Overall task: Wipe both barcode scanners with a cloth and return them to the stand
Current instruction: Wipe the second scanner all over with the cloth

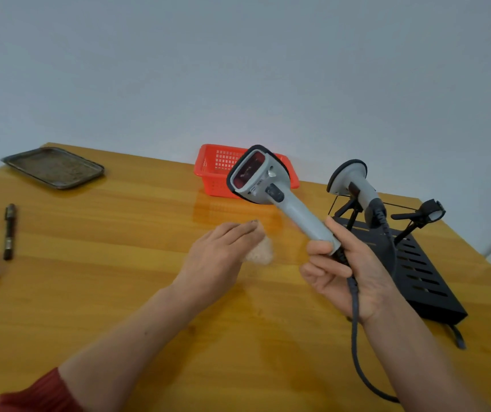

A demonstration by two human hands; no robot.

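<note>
Scanner point(271, 185) before red basket point(212, 175)

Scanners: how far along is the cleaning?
Early, it seems. Done: one scanner is off the stand, gripped at its handle by the right hand. In hand: the left hand lies flat at the pink cloth, not yet wiping. Left: wiping it, then the second scanner sitting in the stand, and refilling the empty holder. Whether either is already wiped cannot be told.

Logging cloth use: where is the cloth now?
Head view: the cloth lies on the table at the left hand, just left of the scanner gripped by the right hand.
</note>
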